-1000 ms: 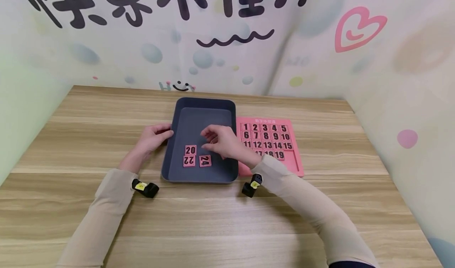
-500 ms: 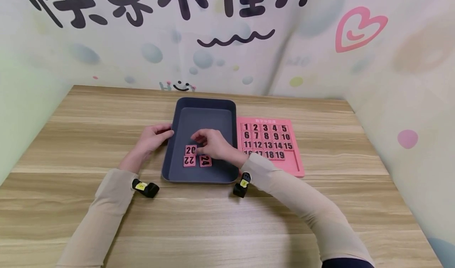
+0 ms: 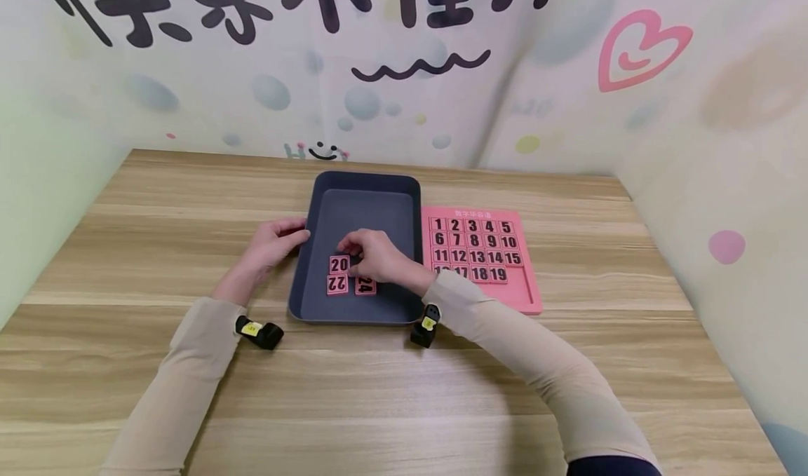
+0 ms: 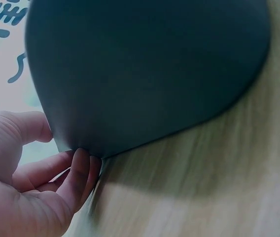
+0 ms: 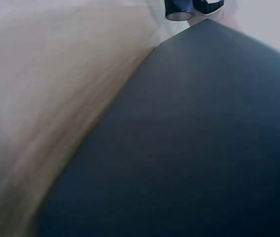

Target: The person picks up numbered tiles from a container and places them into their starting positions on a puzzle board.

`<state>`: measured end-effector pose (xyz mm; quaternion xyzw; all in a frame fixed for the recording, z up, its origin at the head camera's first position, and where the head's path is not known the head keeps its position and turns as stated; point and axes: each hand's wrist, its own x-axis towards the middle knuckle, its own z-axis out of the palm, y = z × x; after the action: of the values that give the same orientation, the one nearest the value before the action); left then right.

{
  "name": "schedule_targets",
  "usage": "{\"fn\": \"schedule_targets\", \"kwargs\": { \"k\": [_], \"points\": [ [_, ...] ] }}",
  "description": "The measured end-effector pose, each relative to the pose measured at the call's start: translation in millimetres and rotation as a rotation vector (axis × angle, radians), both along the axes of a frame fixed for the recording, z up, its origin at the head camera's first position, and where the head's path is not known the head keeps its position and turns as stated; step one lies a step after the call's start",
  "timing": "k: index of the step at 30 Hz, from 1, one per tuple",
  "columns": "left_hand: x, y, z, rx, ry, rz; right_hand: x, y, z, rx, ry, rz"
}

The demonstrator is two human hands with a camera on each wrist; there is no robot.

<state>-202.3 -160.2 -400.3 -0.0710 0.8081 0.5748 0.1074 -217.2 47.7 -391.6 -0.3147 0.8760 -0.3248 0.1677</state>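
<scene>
At the left wall of the dark blue tray [image 3: 372,213], my left hand [image 3: 268,245] holds the rim. In the left wrist view, the thumb lies on the tray's edge [image 4: 145,64] and the curled fingers sit at its lower corner. My right hand [image 3: 376,257] is over the tray, forefinger and thumb apart at the far and right edges of a pink number tile marked 20 [image 3: 339,264]. Below it lies tile 22 [image 3: 337,284], upside down. The sideways tile 24 [image 3: 365,285] is partly covered by the right hand. The right wrist view does not show the right hand.
Against the tray's right side lies a pink number puzzle board [image 3: 522,297], tiles 1 to 19 in rows, an open strip at its lower right. A wrist camera [image 3: 424,327] sits by the tray's front right corner. A printed wall [image 3: 240,76] stands behind the wooden table [image 3: 353,406].
My right hand has moved left across the tray to tile 20 and hardly shifted in the last half second. The tiles stay in place. The left hand has kept its hold.
</scene>
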Motion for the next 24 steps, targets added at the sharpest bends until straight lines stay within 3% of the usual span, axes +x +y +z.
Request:
{"fn": "schedule_targets", "kwargs": {
  "k": [7,14,24],
  "points": [
    [-0.3,0.7,0.5,-0.006,0.014,0.000,-0.1,-2.5,0.3,0.051,0.066,0.034],
    [-0.6,0.5,0.1,-0.005,0.018,-0.005,1.0,0.3,2.3,0.054,0.069,0.022],
    [-0.4,0.6,1.1,0.000,0.008,-0.004,7.8,23.5,19.9,-0.058,0.107,-0.036]
  ]
}}
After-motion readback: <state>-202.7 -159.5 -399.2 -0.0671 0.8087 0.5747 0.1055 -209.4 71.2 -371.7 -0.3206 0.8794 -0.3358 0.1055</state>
